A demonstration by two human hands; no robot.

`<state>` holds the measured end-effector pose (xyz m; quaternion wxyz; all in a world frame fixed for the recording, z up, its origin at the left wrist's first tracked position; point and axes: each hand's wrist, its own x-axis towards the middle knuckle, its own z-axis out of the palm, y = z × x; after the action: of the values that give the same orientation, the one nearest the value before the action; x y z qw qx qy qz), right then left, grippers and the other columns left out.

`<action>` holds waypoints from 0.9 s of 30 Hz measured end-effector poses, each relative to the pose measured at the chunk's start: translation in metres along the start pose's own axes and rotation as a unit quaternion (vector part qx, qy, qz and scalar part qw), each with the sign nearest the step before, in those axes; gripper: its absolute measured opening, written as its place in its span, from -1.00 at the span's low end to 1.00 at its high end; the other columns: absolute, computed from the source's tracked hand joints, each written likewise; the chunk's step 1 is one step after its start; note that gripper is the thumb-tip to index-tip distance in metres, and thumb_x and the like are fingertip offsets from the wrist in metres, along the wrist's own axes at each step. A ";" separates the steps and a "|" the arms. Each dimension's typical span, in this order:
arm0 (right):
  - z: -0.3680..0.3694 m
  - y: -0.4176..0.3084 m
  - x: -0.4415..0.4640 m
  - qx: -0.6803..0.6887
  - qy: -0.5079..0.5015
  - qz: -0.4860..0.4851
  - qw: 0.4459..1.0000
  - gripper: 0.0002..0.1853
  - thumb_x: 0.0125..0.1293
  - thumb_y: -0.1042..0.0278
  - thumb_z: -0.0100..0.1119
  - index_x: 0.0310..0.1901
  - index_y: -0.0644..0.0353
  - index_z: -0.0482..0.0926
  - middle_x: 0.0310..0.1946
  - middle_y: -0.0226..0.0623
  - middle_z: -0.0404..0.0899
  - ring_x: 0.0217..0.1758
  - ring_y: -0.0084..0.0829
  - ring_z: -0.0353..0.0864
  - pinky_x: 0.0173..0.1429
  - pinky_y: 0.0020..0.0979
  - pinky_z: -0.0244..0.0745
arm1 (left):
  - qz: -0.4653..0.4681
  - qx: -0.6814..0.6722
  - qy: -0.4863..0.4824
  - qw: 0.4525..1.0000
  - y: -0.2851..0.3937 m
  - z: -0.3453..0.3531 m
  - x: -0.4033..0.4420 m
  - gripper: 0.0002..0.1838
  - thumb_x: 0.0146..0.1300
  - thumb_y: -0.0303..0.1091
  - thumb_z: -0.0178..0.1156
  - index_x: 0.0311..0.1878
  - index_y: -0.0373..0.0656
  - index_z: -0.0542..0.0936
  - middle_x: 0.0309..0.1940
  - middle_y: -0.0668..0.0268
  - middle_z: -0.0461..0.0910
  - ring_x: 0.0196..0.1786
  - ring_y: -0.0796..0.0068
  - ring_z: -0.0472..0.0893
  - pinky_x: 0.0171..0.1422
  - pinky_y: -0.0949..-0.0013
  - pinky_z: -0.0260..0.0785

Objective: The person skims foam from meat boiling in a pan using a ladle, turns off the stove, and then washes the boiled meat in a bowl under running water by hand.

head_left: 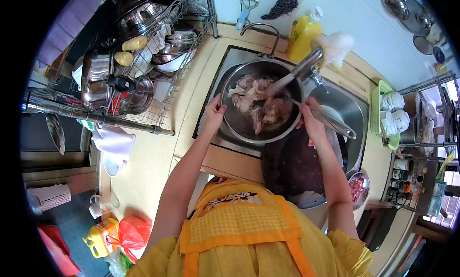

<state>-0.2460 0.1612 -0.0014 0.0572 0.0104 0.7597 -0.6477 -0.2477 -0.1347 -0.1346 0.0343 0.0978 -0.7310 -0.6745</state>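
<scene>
A round metal pan with chunks of pale and reddish meat in it is held over the sink. My left hand is closed on the pan's left rim. At the right rim, my right hand has its fingers curled round the edge; some fingers are hidden. A long-handled metal utensil leans out of the pan past this hand. Its working end is hidden among the meat, and whether I also grip it is unclear. Water streams into the pan from the metal faucet.
A dark round chopping board lies close in front of me. Right of it stands a metal bowl of cut meat. A yellow bottle stands behind the sink, a green basket of bowls at right, a wire dish rack at left.
</scene>
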 end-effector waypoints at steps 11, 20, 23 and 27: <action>0.031 0.052 0.035 0.241 -0.045 0.069 0.967 -0.87 0.22 0.35 -0.03 -0.43 0.16 0.37 -0.65 -0.40 0.33 -0.70 -0.50 0.36 -0.64 -0.43 0.42 | 0.073 0.060 0.078 0.992 0.027 -0.049 -0.001 -0.50 0.11 -0.55 0.14 0.17 -0.36 0.38 -0.35 0.36 0.41 -0.36 0.61 0.36 -0.24 0.57 0.24; 0.078 0.061 0.017 0.210 -0.153 0.103 0.960 -0.84 0.22 0.29 -0.01 -0.37 0.21 0.40 -0.58 -0.37 0.35 -0.60 -0.45 0.41 -0.57 -0.37 0.47 | -0.011 0.008 0.097 0.995 0.033 -0.103 -0.091 -0.54 0.19 -0.60 0.07 0.19 -0.38 0.36 -0.10 0.37 0.52 -0.10 0.63 0.46 0.04 0.57 0.27; 0.094 0.068 0.006 0.201 -0.195 0.110 0.954 -0.82 0.25 0.26 -0.01 -0.32 0.21 0.38 -0.53 -0.33 0.41 -0.52 -0.43 0.49 -0.51 -0.37 0.51 | -0.020 0.070 0.129 0.989 0.017 -0.122 -0.101 -0.54 0.17 -0.63 0.06 0.18 -0.40 0.36 -0.10 0.34 0.52 -0.11 0.64 0.46 0.04 0.57 0.27; 0.102 0.083 -0.005 0.194 -0.239 0.096 0.947 -0.78 0.23 0.26 0.11 -0.30 0.22 0.37 -0.46 -0.29 0.47 -0.48 -0.44 0.54 -0.42 -0.42 0.52 | 0.001 0.107 0.131 0.986 0.010 -0.135 -0.106 -0.54 0.14 -0.67 0.01 0.17 -0.41 0.37 -0.11 0.32 0.52 -0.12 0.58 0.47 0.02 0.56 0.28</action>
<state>-0.2259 0.0745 -0.0979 0.2955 -0.0610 0.5792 -0.7572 -0.1201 -0.2456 -0.1038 0.1199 0.1872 -0.7884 -0.5736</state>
